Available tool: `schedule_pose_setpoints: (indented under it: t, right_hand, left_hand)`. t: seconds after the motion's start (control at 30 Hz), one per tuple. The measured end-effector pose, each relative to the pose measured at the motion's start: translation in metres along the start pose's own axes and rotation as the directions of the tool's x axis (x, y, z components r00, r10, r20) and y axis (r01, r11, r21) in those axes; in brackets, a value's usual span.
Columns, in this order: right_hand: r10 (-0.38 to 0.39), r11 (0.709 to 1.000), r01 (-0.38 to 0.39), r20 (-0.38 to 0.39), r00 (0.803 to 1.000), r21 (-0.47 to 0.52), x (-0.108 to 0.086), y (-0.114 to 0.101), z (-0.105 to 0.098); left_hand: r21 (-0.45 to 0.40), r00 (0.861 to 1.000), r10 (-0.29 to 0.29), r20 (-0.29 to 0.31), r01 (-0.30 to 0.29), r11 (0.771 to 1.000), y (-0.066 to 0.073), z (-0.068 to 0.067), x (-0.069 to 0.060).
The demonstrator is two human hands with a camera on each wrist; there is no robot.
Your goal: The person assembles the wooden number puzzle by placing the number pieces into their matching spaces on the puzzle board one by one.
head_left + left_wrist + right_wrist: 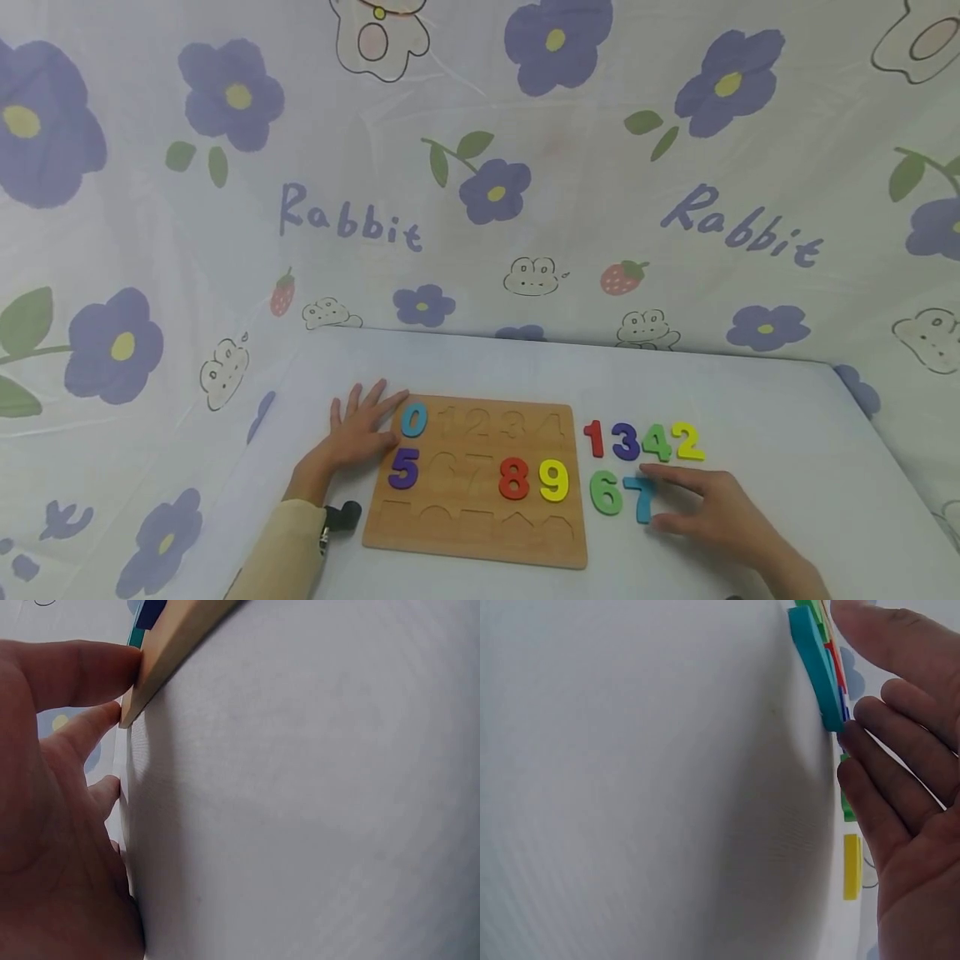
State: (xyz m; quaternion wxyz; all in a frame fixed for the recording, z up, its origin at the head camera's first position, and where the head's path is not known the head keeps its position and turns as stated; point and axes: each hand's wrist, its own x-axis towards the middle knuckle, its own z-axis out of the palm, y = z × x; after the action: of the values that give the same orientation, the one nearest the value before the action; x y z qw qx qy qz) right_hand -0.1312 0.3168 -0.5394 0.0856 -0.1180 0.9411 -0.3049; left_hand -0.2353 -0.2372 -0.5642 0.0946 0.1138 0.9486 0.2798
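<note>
A wooden number puzzle board (450,546) lies on the white table. My left hand (358,437), fingers spread, rests at its upper left corner; in the left wrist view the thumb (90,673) touches the board's edge. Set on the board are a light blue 0 (404,421), a purple 5 (403,469), a red 8 (513,478) and a yellow 9 (563,481). My right hand (720,512) hovers beside a blue 7 (643,500), thumb and fingers apart around its right side. In the right wrist view the 7 (816,667) stands near the fingertips, not pinched.
Right of the board lie a red 1 (595,438), a purple 3 (626,442), a green 4 (657,443), a yellow 2 (687,442) and a green 6 (605,493). A patterned curtain (585,225) hangs behind the table.
</note>
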Motion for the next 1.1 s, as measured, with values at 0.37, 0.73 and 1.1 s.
schedule_pose_setpoints:
  t: [0.37,0.73,1.1]
  right_hand:
    - [0.018,1.000,-0.018,0.014,1.000,0.021,0.006,0.002,0.011]
    - [0.001,1.000,-0.002,-0.020,1.000,-0.010,0.002,0.002,0.012]
    - [-0.007,0.999,0.003,-0.107,0.994,-0.041,0.002,-0.005,0.001]
  left_hand:
    - [-0.008,1.000,0.012,-0.025,-0.012,1.000,-0.006,0.006,0.002]
    - [-0.024,0.999,0.021,-0.025,-0.021,0.999,0.000,0.004,0.000]
    - [-0.013,0.999,0.014,-0.033,-0.015,1.000,-0.010,0.009,0.005]
